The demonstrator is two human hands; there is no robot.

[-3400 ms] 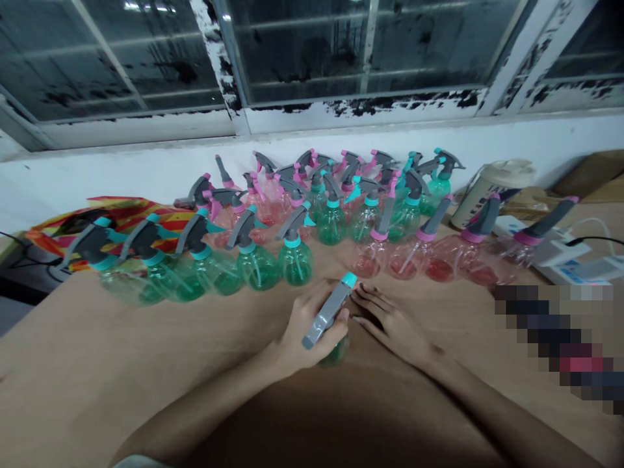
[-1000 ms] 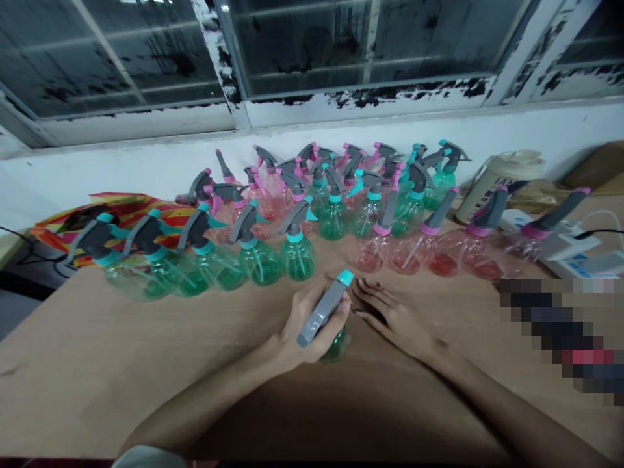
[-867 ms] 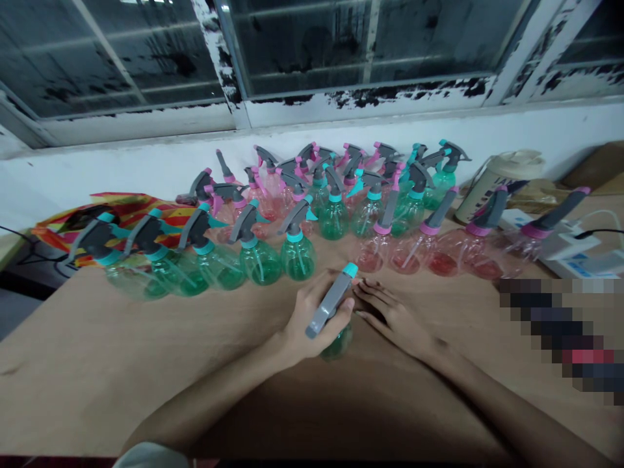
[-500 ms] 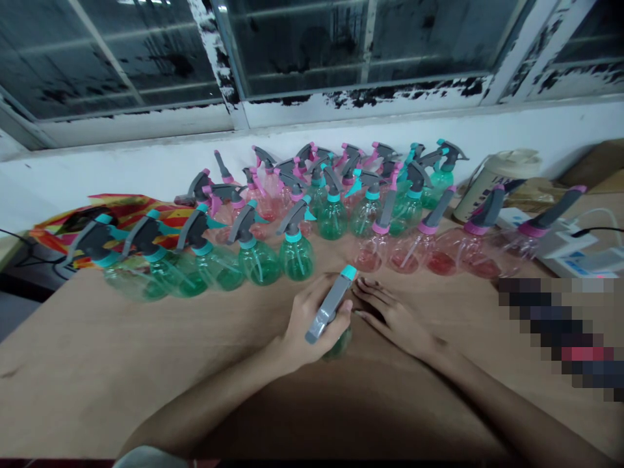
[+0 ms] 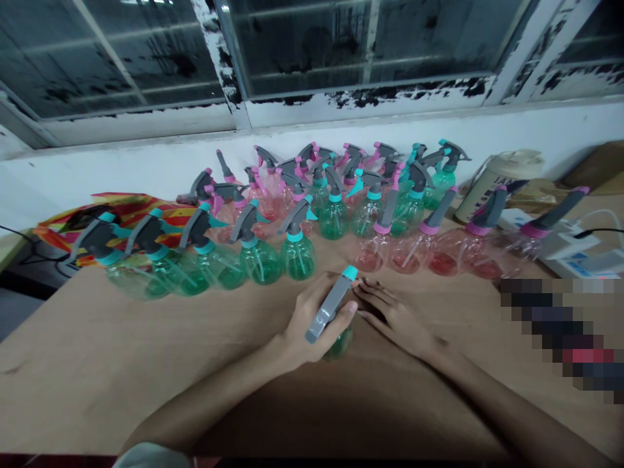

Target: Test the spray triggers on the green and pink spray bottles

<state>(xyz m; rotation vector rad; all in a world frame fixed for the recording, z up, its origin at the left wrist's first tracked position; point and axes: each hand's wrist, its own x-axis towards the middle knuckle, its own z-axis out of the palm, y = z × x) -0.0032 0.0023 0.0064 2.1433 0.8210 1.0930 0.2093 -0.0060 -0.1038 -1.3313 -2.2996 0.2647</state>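
My left hand (image 5: 309, 322) is wrapped round a green spray bottle (image 5: 338, 343) with a grey trigger head and a teal nozzle tip (image 5: 349, 272), standing on the brown table (image 5: 121, 364). Just to its right, my right hand (image 5: 392, 318) lies flat on the table, fingers stretched out toward the bottle's nozzle, holding nothing. Beyond both hands stands a row of green spray bottles (image 5: 297, 250) on the left and pink ones (image 5: 429, 250) on the right.
More green and pink spray bottles (image 5: 341, 182) crowd the back by the white wall under the window. A red and yellow bag (image 5: 121, 211) lies at the left. A cream jug (image 5: 494, 179) and a white power strip (image 5: 565, 253) with a cable sit at the right.
Little has changed: my left hand keeps hold of the green bottle, whose head has shifted slightly right and forward. My right hand stays flat on the table.
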